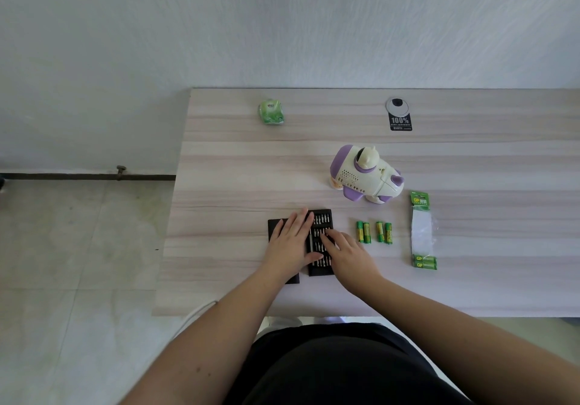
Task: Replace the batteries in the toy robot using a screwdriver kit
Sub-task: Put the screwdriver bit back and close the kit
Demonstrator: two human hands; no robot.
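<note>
On the tabletop [238, 159] near its front edge, the screwdriver kit [320, 241] lay open, its long axis running away from the person. The left hand [290, 241] rested flat across the kit's left part with fingers straight. The right hand [346, 249] reached in from the right, its fingertips [328, 233] on the bit rows; whether they pinched a bit could not be told. The toy robot [365, 173] sat beyond and to the right of the kit, nearer the right hand. Four loose batteries [373, 232] lay just right of that hand, the battery pack [422, 232] further right
</note>
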